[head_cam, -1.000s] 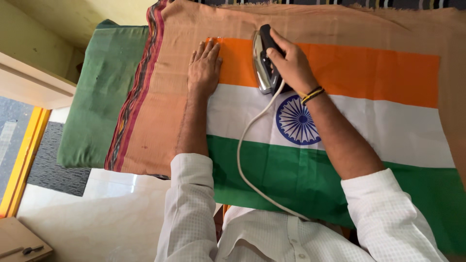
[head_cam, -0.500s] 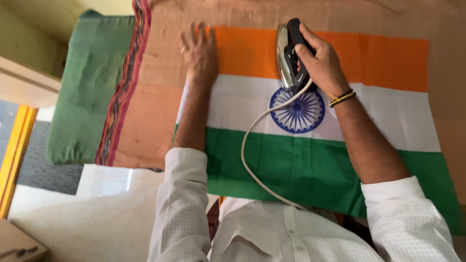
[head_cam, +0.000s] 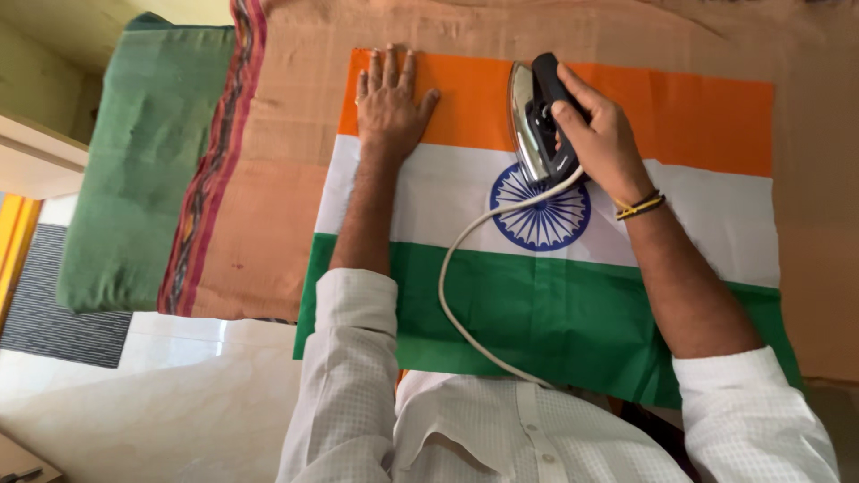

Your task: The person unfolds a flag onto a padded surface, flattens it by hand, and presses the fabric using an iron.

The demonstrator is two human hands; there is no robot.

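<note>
Flag (head_cam: 465, 206) flat on bench: thin smooth cloth, three bands, orange at 12 o'clock, white mid, green at 6 o'clock. Blue spoked wheel (head_cam: 540, 213) printed in white band, near centre. Light creases in green band.

Under flag: brown cover (head_cam: 268, 233), coarse weave, wrinkled at 12 o'clock edge, striped maroon border (head_cam: 210, 174) running along its 9 o'clock side. Below that, green pad (head_cam: 134, 161), thick, soft, rounded corners, sticking out at 9 o'clock.

Iron (head_cam: 537, 121): wedge shape, shiny metal soleplate, black plastic handle. Tipped on its side edge, soleplate facing 9 o'clock, nose toward 12 o'clock. Sits on orange/white boundary, just at 12 o'clock of wheel. White cord (head_cam: 452, 295), round, smooth, loops from iron heel across white and green bands toward 6 o'clock.

Right hand (head_cam: 599, 139): fingers wrapped tight round black handle, thumb on the side. Yellow and black bangles (head_cam: 640, 206) on wrist.

Left hand (head_cam: 389, 103): palm down, flat on orange band at flag's 10 o'clock corner. Fingers (head_cam: 392, 64) straight, close together, tips right at flag's 12 o'clock edge; thumb splayed toward iron. Pressing cloth, holding nothing.

Sleeves (head_cam: 349, 358): white, fine check texture, rolled to forearm.

Floor (head_cam: 134, 402): pale glossy tile at 7 o'clock; grey ribbed mat (head_cam: 54, 304) at 9 o'clock.
</note>
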